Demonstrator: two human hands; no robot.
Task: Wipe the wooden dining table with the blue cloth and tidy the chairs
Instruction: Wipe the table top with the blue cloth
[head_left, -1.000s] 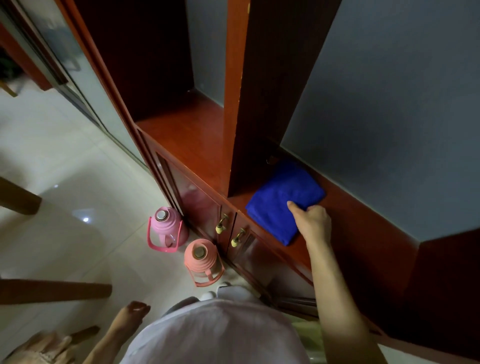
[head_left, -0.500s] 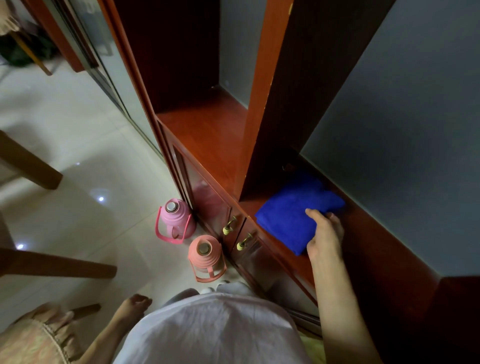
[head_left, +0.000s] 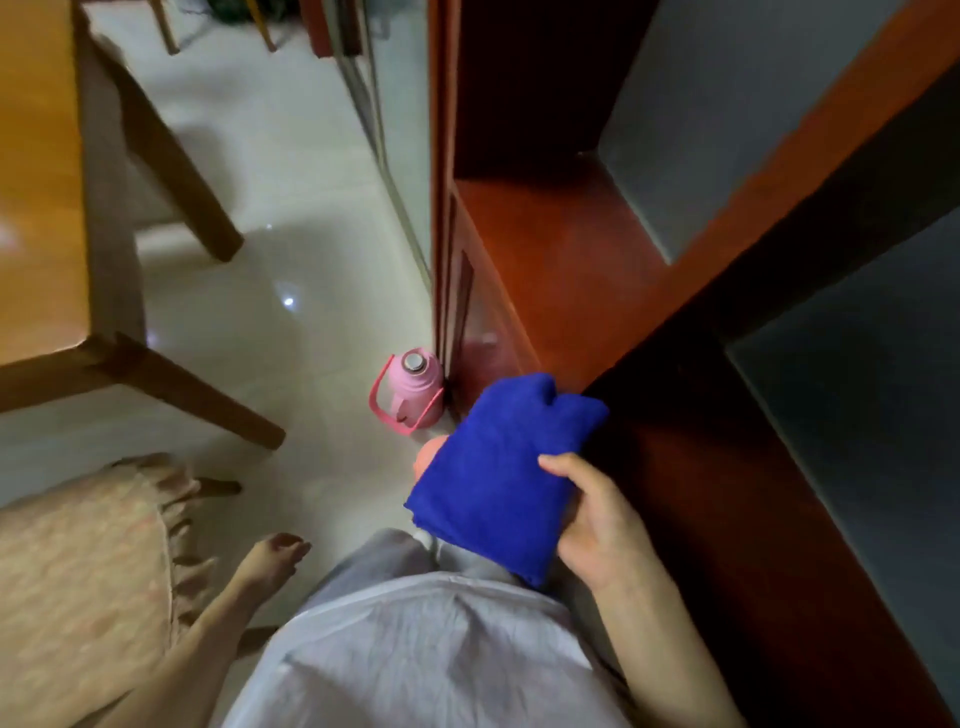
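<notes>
The folded blue cloth (head_left: 498, 467) is in the air in front of my body, held from its right side by my right hand (head_left: 602, 525), thumb on top. My left hand (head_left: 272, 564) hangs at my side with loosely curled fingers and holds nothing. A corner of the wooden dining table (head_left: 41, 208) fills the upper left. A chair with a beige frilled seat cover (head_left: 78, 571) stands at the lower left, close to my left arm.
A red-brown wooden cabinet (head_left: 571, 270) with a shelf runs along the right. A pink flask (head_left: 410, 389) stands on the pale tiled floor by the cabinet's base; a second, orange one (head_left: 434, 452) is mostly hidden behind the cloth. Table legs (head_left: 182, 384) slant across the floor.
My right hand has lifted the blue cloth off the cabinet shelf and brought it towards my body. My view has turned left, so the table and chair now show.
</notes>
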